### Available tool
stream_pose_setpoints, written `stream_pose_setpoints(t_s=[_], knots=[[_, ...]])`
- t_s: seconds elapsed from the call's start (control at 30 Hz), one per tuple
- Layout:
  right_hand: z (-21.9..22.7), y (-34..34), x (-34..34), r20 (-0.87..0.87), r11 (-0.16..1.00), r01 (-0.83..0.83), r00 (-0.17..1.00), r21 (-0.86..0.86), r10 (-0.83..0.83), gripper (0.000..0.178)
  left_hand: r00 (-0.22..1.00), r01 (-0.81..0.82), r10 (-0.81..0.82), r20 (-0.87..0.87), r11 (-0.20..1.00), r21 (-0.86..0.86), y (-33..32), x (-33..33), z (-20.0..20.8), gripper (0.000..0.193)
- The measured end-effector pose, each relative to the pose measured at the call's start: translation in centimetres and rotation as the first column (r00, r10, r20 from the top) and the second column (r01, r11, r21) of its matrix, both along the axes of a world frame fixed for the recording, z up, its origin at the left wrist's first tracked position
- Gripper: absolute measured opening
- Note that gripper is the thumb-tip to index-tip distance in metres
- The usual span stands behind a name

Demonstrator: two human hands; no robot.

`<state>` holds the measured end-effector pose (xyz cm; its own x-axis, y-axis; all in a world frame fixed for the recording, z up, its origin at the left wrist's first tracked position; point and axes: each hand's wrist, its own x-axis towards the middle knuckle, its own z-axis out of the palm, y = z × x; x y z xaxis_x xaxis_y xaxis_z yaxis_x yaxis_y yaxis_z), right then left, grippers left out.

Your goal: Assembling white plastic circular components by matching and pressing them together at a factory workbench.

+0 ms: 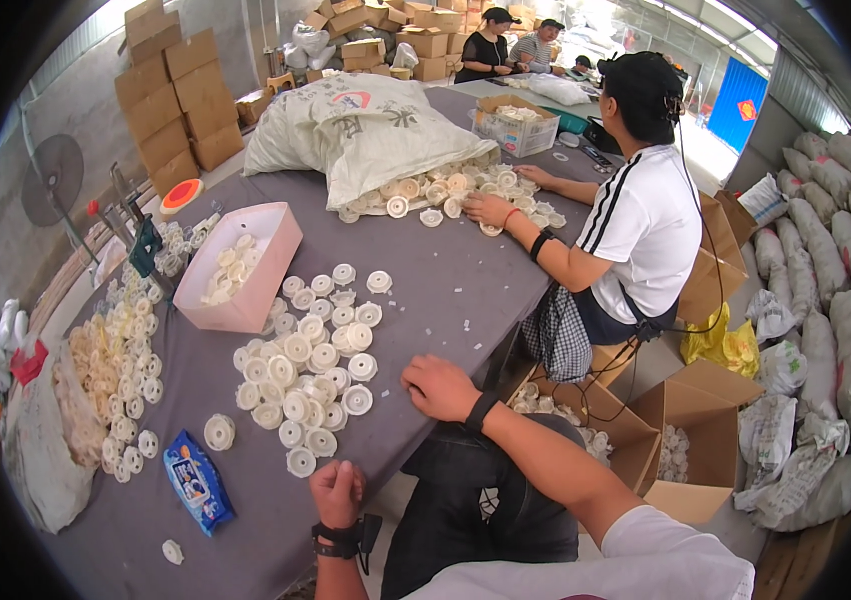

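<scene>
My left hand (337, 492) is closed in a fist at the table's near edge, just below a pile of cream-white round plastic parts (296, 404). Whatever its fingers hold, if anything, is hidden. Resting on the grey tabletop to the right of that pile, my right hand (440, 388) has its fingers loosely bent and apart, with nothing seen in it. The parts are flanged discs with raised centres. One single disc (219, 432) lies left of the pile, near a blue wipes packet (198, 482). Another small part (173, 552) lies closer to me.
A pink box (281, 245) holds more parts. Left of it are a green hand press (144, 248) and a spread of discs (131, 375). A co-worker (646, 200) reaches into parts spilling from a white sack (366, 135). Cardboard boxes (691, 435) stand at my right.
</scene>
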<state>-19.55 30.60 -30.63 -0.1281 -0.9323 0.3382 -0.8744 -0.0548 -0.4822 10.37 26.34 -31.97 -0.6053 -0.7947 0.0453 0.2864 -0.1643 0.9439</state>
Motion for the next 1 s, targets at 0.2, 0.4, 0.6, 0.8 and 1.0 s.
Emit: stream_pose_setpoints(t_s=[0.2, 0.4, 0.6, 0.8, 1.0], knots=[[0.2, 0.2, -0.4, -0.008, 1.000, 0.022, 1.000, 0.001, -0.022, 0.009, 1.000, 0.004, -0.004, -0.013, 0.999, 0.051, 0.0, -0.4, -0.4, 0.041], [0.0, -1.3, 0.9, 0.010, 1.000, -0.016, 1.000, 0.009, 0.016, 0.013, 0.991, -0.059, 0.062, 0.116, 0.998, -0.022, -0.3, 1.1, 0.0, 0.044], [1.0, -0.3, -0.6, -0.048, 1.000, -0.021, 0.999, 0.004, 0.021, 0.016, 0.973, 0.030, -0.027, 0.227, 1.000, -0.008, -0.4, -0.3, 1.0, 0.044], [1.0, -0.4, 2.0, 0.018, 0.998, -0.054, 0.998, 0.012, 0.054, 0.013, 0.971, -0.034, 0.024, 0.236, 0.999, 0.042, 1.0, 1.4, 2.7, 0.040], [0.8, -0.6, 0.6, -0.042, 0.998, -0.055, 0.998, 0.020, 0.056, 0.010, 0.941, -0.042, 0.240, 0.239, 0.782, -0.621, -0.7, 3.3, 16.5, 0.025]])
